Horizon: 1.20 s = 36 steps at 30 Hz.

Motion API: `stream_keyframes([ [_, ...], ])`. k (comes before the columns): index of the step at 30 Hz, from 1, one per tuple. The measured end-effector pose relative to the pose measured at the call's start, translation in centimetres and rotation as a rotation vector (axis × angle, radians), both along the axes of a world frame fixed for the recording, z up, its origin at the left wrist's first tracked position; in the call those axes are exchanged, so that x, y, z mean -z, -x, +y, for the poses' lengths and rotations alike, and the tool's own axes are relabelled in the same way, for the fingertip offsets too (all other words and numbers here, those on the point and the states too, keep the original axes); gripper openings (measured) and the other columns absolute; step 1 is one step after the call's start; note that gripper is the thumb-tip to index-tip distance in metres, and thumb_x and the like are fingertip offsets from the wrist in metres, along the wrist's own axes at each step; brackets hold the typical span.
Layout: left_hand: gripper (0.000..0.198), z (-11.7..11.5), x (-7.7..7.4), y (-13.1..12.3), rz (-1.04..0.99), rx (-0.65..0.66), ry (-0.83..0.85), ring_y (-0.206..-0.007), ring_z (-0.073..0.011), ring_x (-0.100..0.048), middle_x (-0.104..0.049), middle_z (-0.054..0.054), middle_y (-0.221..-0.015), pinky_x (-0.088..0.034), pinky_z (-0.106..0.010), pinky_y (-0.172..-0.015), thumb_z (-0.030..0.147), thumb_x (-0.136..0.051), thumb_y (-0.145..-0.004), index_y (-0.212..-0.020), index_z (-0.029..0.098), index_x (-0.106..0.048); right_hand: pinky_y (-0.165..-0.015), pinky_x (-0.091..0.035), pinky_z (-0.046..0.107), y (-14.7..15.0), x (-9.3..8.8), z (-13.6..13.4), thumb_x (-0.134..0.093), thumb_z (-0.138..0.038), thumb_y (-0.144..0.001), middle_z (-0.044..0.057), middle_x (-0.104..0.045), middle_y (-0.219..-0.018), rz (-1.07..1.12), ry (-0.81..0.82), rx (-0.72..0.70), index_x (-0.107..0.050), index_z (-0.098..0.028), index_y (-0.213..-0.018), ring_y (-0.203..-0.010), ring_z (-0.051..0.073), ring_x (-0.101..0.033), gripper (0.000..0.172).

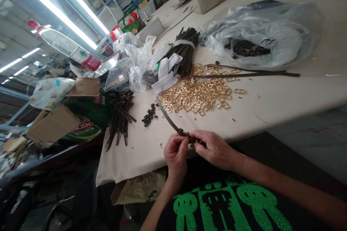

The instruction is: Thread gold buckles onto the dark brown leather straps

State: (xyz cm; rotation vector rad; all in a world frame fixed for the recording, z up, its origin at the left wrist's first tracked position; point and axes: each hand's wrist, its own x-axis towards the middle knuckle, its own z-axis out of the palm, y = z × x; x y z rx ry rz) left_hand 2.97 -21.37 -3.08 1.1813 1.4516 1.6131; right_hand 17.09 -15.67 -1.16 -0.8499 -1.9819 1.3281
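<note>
Close to the table's front edge, my left hand (176, 151) and my right hand (214, 148) pinch a dark olive strap (168, 118) between them. The strap's free end sticks out up and to the left, with a small dark loop around it just above my left fingers. My right fingers close on its other end, where the details are hidden. Beyond my hands lies a spread pile of gold rectangular buckles (195, 95). To its left sits a small heap of dark strap loops (149, 116).
A tied bundle of straps (187, 48) rests behind the buckles, with two loose straps (249, 75) to its right. Dark pieces fill a clear plastic bag (292, 35). More straps (119, 120) lie at the left edge, near a bottle (65, 47) and a green carton (88, 115).
</note>
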Motion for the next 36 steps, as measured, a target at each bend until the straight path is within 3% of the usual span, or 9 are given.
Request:
stream_keyframes([
  [5, 0.009, 0.0, 0.1, -0.1, 0.004, -0.01, -0.015, -0.09, -0.0194, -0.063, -0.067, -0.003, -0.089, -0.049, -0.033, -0.086, 0.025, -0.065, -0.087, -0.079, 0.021, -0.067, -0.07, -0.048, 0.028, 0.1, -0.1, -0.1, -0.038, -0.012, -0.086, 0.007, -0.07, -0.086, -0.046, 0.012, -0.02, -0.065, -0.016, -0.09, -0.078, 0.02, -0.063, 0.027],
  [11, 0.008, -0.3, 0.1, -0.2, 0.039, -0.005, 0.014, -0.087, -0.0186, -0.062, -0.066, -0.002, -0.087, -0.048, -0.031, -0.084, 0.024, -0.066, -0.086, -0.079, 0.021, -0.069, -0.07, -0.046, 0.029, 0.4, 0.2, -0.3, -0.043, -0.022, -0.089, 0.008, -0.069, -0.086, -0.071, -0.055, 0.03, -0.062, -0.016, -0.088, -0.078, 0.021, -0.063, 0.02],
  [22, 0.008, -0.1, 0.3, -0.3, 0.192, -0.016, -0.037, -0.09, -0.021, -0.063, -0.066, -0.005, -0.091, -0.048, -0.034, -0.084, 0.024, -0.065, -0.087, -0.08, 0.021, -0.067, -0.072, -0.041, 0.029, 1.1, 0.5, -0.5, -0.043, -0.012, -0.082, 0.007, -0.069, -0.084, -0.3, -0.101, 0.096, -0.062, -0.017, -0.088, -0.077, 0.02, -0.061, 0.021],
  [36, 0.009, 0.1, 0.3, -0.2, 0.119, -0.086, -0.021, -0.088, -0.0193, -0.063, -0.068, -0.003, -0.086, -0.048, -0.033, -0.085, 0.024, -0.068, -0.084, -0.076, 0.022, -0.069, -0.067, -0.039, 0.029, 1.5, 1.3, -0.6, -0.039, -0.019, -0.09, 0.004, -0.063, -0.077, -0.233, -0.186, 0.069, -0.051, -0.02, -0.08, -0.071, 0.018, -0.057, 0.016],
])
